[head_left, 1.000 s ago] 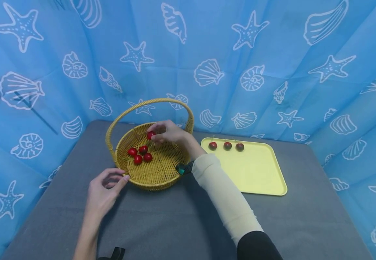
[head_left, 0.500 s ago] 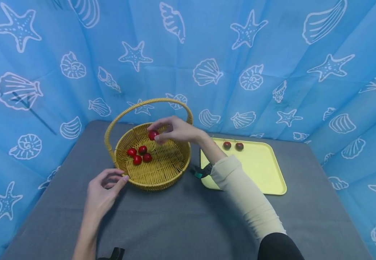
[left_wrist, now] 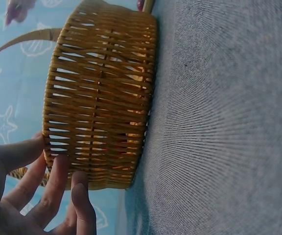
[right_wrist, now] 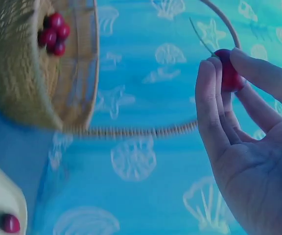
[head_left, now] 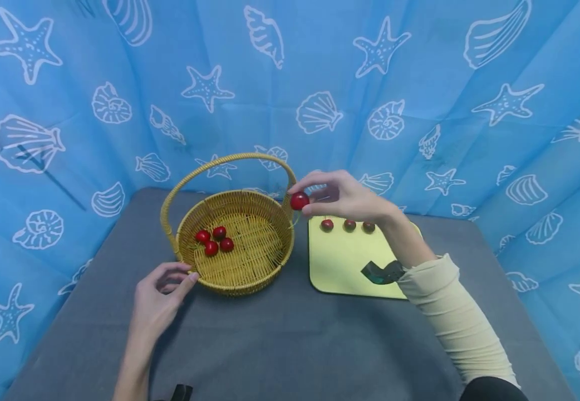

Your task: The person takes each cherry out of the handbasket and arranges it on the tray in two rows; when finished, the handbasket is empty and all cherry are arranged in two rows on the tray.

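Between thumb and fingers, my right hand (head_left: 346,196) pinches a red cherry (head_left: 299,201) in the air, just right of the basket's handle. A thin stem shows on this cherry (right_wrist: 229,71) in the right wrist view. My left hand (head_left: 157,295) grips the front-left rim of the yellow wicker basket (head_left: 250,285); in the left wrist view its thumb and fingertips meet at that rim. Inside the basket, several red cherries (head_left: 211,248) lie grouped on the left. On the yellow tray (head_left: 342,267), 3 darker cherries (head_left: 349,225) sit in a row along the back edge, below my right hand.
Grey cloth (head_left: 270,340) covers the table. A blue curtain (head_left: 270,83) with white shells and starfish hangs behind and at both sides. The basket's tall arched handle (head_left: 230,158) stands upright over it. The tray lies to the basket's right, with a gap of cloth between.
My right hand has lifted the cherry out from over the basket and carried it right, to beside the handle. The left hand stays on the rim; the other cherries have not moved.
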### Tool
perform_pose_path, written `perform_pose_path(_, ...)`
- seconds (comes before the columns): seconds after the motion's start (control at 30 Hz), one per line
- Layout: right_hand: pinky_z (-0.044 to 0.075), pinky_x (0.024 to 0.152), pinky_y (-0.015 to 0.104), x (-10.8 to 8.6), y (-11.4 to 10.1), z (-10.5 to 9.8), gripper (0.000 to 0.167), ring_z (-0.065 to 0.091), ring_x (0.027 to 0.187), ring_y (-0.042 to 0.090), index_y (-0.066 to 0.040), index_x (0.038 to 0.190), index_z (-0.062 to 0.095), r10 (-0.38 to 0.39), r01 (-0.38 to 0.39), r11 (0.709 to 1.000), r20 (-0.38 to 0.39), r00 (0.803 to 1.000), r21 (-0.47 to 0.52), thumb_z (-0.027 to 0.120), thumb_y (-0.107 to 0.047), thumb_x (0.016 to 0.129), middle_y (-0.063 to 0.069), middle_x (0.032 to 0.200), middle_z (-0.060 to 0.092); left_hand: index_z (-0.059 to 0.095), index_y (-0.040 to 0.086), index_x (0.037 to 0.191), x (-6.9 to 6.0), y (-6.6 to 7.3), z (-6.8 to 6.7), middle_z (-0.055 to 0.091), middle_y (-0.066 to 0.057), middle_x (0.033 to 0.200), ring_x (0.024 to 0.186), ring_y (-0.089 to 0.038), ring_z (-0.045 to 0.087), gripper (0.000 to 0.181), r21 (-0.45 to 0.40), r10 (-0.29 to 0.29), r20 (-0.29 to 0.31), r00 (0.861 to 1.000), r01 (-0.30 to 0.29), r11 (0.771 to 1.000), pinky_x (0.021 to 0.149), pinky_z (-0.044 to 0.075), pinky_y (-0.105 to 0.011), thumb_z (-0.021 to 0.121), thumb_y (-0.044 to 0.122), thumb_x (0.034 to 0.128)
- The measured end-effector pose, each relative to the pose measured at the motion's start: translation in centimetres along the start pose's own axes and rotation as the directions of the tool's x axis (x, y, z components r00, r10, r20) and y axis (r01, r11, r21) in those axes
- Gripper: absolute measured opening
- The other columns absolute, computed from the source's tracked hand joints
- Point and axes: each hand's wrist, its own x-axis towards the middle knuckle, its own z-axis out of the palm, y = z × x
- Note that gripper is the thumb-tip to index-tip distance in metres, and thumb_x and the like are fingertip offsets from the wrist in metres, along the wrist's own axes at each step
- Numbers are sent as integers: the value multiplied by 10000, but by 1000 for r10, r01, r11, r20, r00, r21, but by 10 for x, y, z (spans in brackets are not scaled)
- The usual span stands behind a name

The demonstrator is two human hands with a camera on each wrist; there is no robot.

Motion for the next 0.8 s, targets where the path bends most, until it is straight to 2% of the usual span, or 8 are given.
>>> perform_pose_path(0.1,654,946,360,-21,3,-14,383,788,1056,221,4,1374,674,27,-26,1000,-48,998,10,746,3,998,132,1324,705,747,117,1237,0,-1,-1,801,-166,1121,825,-105,733,306,-6,2,2,1000,-2,1000,633,589,-241,819,291,996)
perform_pose_path(0.27,660,877,326,-51,13,-32,375,816,978,226,1,1362,674,86,-88,996,-115,990,-13,754,-6,996,32,1198,748,748,119,1237,-1,-2,-2,803,-162,1125,823,-74,722,315,-7,1,5,1000,-1,1000,640,585,-236,821,305,994)
perform_pose_path(0.43,645,915,264,-77,29,-45,338,801,1058,142,-4,1348,693,131,-136,991,-179,975,-15,736,-13,1014,31,1259,723,740,114,1240,-1,-2,-1,797,-169,1128,843,-101,730,307,-3,0,8,1000,0,1000,643,595,-246,811,295,1003)
perform_pose_path(0.53,631,964,243,-92,42,-53,274,790,1120,110,-32,1327,718,169,-177,984,-238,956,-12,692,-48,1055,45,1324,701,741,114,1240,0,-2,0,797,-164,1132,871,-96,724,303,10,-3,6,1000,3,1000,669,593,-237,806,295,1006)
perform_pose_path(0.63,633,966,252,-107,56,-59,232,793,1096,109,-32,1293,737,207,-220,976,-304,930,-8,674,-82,1076,58,1318,703,740,119,1243,0,-1,0,794,-155,1143,880,-68,701,304,20,-10,5,1000,10,1000,682,584,-228,804,300,1007)
perform_pose_path(0.73,634,953,241,-121,71,-64,262,783,1098,49,1,1311,718,258,-282,959,-349,901,-19,686,-108,1074,45,1313,700,739,120,1247,0,0,0,793,-155,1155,873,-50,690,310,17,-11,6,1000,11,1000,681,582,-227,802,306,1009)
perform_pose_path(0.8,627,941,215,-129,82,-66,315,765,1103,-7,24,1345,691,289,-324,945,-369,883,-35,708,-112,1062,92,1338,707,739,121,1246,0,1,0,794,-156,1156,867,-46,689,309,10,-6,6,1000,6,1000,676,580,-226,802,309,1009)
